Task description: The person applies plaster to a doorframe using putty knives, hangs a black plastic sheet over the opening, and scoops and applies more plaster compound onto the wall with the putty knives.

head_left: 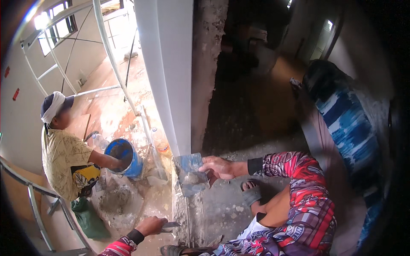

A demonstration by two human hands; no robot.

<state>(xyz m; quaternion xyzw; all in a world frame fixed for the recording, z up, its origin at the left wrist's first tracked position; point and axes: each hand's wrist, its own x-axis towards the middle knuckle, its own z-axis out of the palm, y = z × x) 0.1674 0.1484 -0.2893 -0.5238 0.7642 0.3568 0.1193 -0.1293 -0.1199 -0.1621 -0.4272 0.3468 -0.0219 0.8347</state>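
Observation:
My right hand [220, 167] grips the edge of a flat rectangular metal plate [186, 164], like a finishing trowel; its handle, if any, is hidden. A lump of grey mortar [194, 178] sticks to its face. The plate is held by the foot of the white wall end, over a rough floor strip. Lower left, my left hand [152, 225] is closed around the handle of a small trowel [171, 225], its blade pointing right. A patch of wet grey mortar [116, 199] lies on the floor beyond that hand.
A co-worker [66, 149] crouches at the left, one hand inside a blue bucket [139, 164]. Plastic bottles [159, 138] stand nearby. Metal scaffold frames [104, 38] rise behind, and another ladder-like frame [36, 209] is at lower left. A green sack [89, 218] lies below the co-worker.

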